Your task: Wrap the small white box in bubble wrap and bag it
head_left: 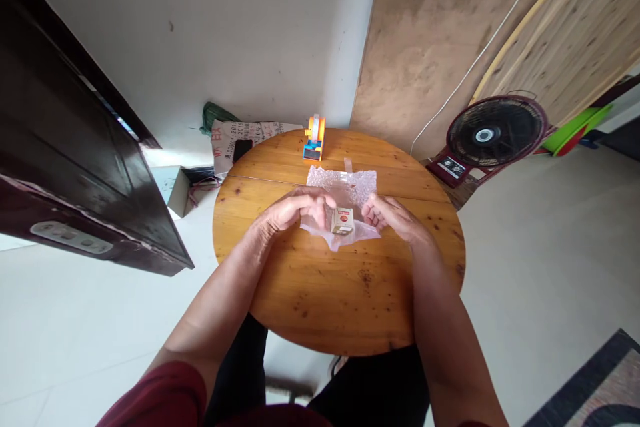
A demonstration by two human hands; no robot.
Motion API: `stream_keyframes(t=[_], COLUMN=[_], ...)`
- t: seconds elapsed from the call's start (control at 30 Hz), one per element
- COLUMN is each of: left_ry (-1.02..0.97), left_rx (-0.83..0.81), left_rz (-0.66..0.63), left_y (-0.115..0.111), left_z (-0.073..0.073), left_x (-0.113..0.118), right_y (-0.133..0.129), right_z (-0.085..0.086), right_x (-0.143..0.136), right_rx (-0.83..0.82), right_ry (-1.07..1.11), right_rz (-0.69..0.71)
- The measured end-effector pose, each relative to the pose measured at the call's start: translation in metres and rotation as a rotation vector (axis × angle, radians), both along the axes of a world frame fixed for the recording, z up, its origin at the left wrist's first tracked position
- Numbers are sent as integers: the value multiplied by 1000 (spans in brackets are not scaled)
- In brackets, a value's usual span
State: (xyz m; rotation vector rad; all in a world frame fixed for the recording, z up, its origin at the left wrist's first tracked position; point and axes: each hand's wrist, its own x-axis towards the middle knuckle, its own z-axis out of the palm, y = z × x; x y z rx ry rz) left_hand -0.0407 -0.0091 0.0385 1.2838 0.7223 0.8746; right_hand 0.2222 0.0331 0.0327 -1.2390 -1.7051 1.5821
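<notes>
A small pale box (343, 221) with a red label lies on a sheet of bubble wrap (363, 181), spread over the round wooden table. Just left of the box is my left hand (306, 207), fingers curved over the wrap's left side; whether they pinch its edge is hard to see. My right hand (384, 213) is at the wrap's right edge with its fingers curled inward, and what they hold, if anything, is too small to tell. A strip of clear tape (348, 165) sticks out at the wrap's far edge.
An orange and blue tape dispenser (314, 140) stands near the far edge of the wooden table (340, 307). Beyond the table are a fan (484, 136) at the right, a white box (171, 190) at the left and a printed sack (223, 140) by the wall.
</notes>
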Motion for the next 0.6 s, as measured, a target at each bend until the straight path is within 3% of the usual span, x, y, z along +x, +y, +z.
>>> stream_keyframes(t=[0.1,0.2,0.33,0.5,0.53,0.6], left_ry=[153,258,264,127,103,56], left_rx=[-83,-161,-142,40,87,146], left_rz=[-365,-469,-288,281,341,340], left_y=[-6,-6,2,15,16,16], left_z=[4,-1,-11,-23,-25,-30], left_x=[-3,0,2,6,9,15], right_y=[2,2,-2,-8,-9,-10], right_z=[-5,-10,-7,2,2,1], right_x=[2,2,1,0,-2,-6], right_rx=[-40,14,71,106,120,172], right_ry=[-88,-77,-84,-41,-46,-66], right_rz=[27,71,80,160,177,192])
